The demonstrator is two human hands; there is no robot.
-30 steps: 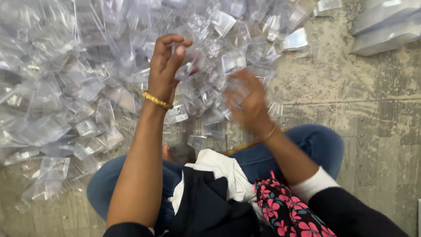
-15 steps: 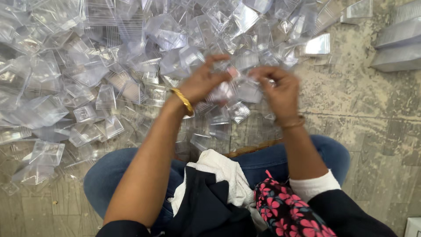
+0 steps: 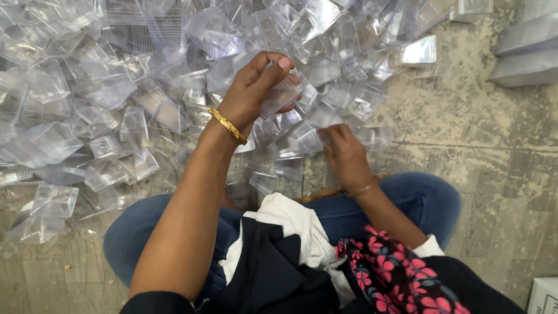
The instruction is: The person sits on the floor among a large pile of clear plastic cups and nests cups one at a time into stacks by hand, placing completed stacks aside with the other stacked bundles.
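Head view, looking down at a seated person, knees in blue jeans point(image 3: 430, 200), floor of worn grey tile point(image 3: 500, 151)

Far left: heap of clear plastic boxes point(image 3: 87, 87) spread over the floor, loose and overlapping, running across the top of the view to past the middle

Left of centre: left arm reaches up and out over the heap, gold bangle point(image 3: 228, 126) at the wrist. Left hand point(image 3: 253, 93) raised, grip closed on a small clear container point(image 3: 282, 93), thumb and fingers pinching it from either side, held above the pile

Centre: white cloth point(image 3: 296, 224) and dark fabric bunched in the lap

Right of centre: right hand point(image 3: 346, 154) lower and nearer the body, thin bracelet at the wrist, fingers curled on another clear plastic piece point(image 3: 305, 139) at the heap's near edge; grip looks closed on it, though the fingertips are partly hidden

Right: red-flowered sleeve point(image 3: 395, 279) low in view. Bare floor beyond the knee. Top right corner, stacked clear lids point(image 3: 526, 55) lying apart from the heap
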